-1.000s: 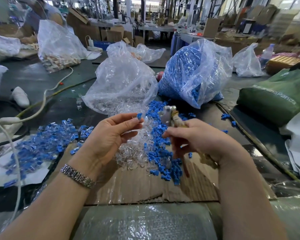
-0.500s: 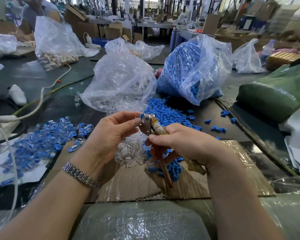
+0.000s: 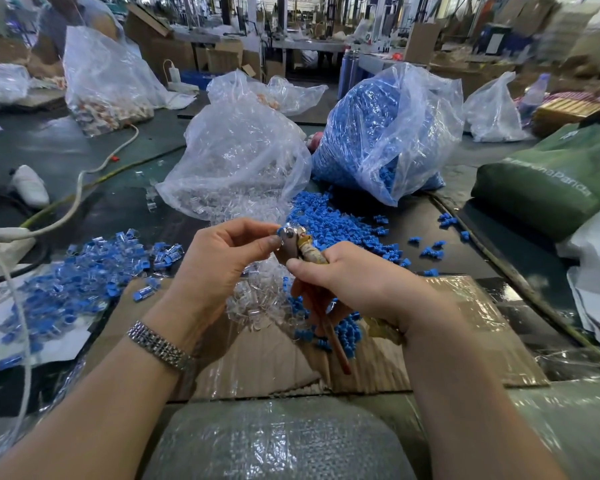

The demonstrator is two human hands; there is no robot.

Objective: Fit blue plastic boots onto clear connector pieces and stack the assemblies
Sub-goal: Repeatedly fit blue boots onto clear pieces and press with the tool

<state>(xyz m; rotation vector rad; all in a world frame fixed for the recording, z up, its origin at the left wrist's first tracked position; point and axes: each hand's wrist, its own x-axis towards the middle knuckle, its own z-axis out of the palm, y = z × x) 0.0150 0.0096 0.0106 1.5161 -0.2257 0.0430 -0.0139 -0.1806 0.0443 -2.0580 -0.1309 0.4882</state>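
Head view. Right hand (image 3: 354, 282) grips a pliers-like tool (image 3: 302, 249), fingers curled round its wrapped handles; one reddish handle sticks out below the palm. The metal head of the tool points up and left. Left hand (image 3: 219, 268) pinches a small blue boot (image 3: 282, 231) between thumb and fingertips, right against the tool head; whether a clear piece is in the pinch I cannot tell. A metal bracelet (image 3: 160, 346) sits on the left wrist.

Under the hands: a loose heap of clear connector pieces (image 3: 257, 299) on cardboard (image 3: 465, 327), with loose blue boots (image 3: 340, 226) spread behind and to the right. Finished assemblies (image 3: 84, 278) lie piled at left on white paper. Behind, a bag of clear pieces (image 3: 236, 161) beside a bag of blue boots (image 3: 381, 133). Green bag (image 3: 551, 178) at far right.
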